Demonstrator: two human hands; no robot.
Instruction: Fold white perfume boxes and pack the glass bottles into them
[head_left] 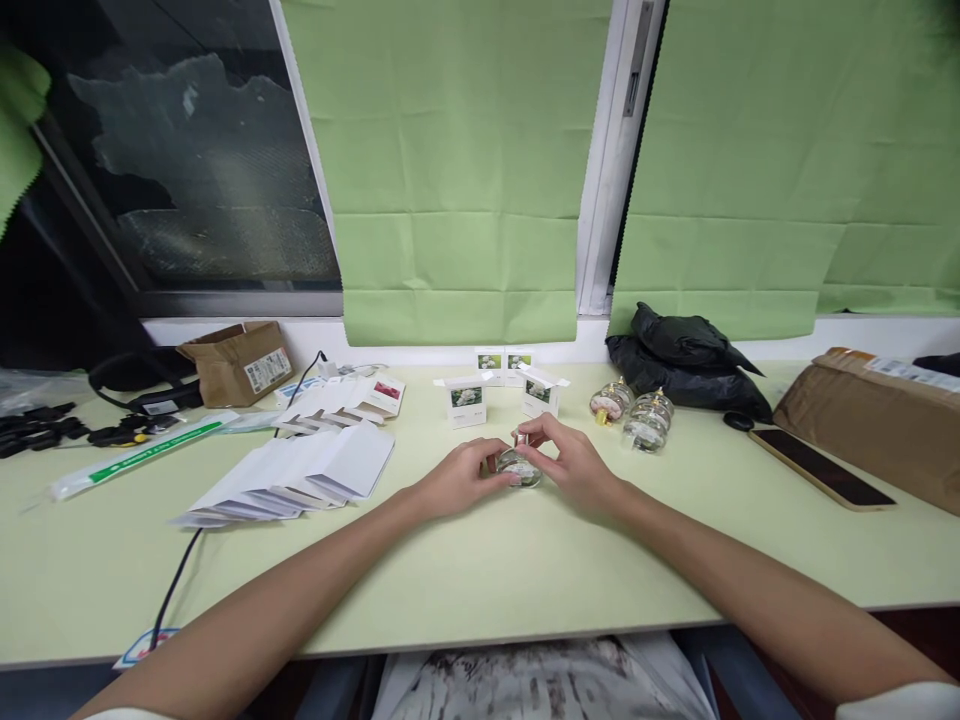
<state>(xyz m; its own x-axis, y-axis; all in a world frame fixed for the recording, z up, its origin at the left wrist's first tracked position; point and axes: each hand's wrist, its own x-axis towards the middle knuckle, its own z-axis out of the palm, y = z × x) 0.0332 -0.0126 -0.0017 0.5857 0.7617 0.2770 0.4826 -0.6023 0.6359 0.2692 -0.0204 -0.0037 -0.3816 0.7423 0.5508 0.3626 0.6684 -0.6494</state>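
A small round glass perfume bottle [519, 470] stands on the table in front of me, between my two hands. My left hand [466, 478] is closed around its left side, with thumb and fingers on the glass. With its fingertips, my right hand [571, 462] pinches the cap [521, 438] at the bottle's top. Just behind stand two small white boxes with flower pictures, a left one [467, 402] and a right one [540, 394], both with open top flaps. Further bottles, one pinkish [611, 402] and a clear group [648, 422], are to the right of the boxes.
Flattened white cartons [300, 475] lie in stacks at the left, near an open brown box [238, 365] and a black cable [176, 580]. On the right are a black plastic bag [682, 360], a phone [821, 468] and a large brown parcel [877, 425]. Two more flower boxes [504, 364] stand at the back.
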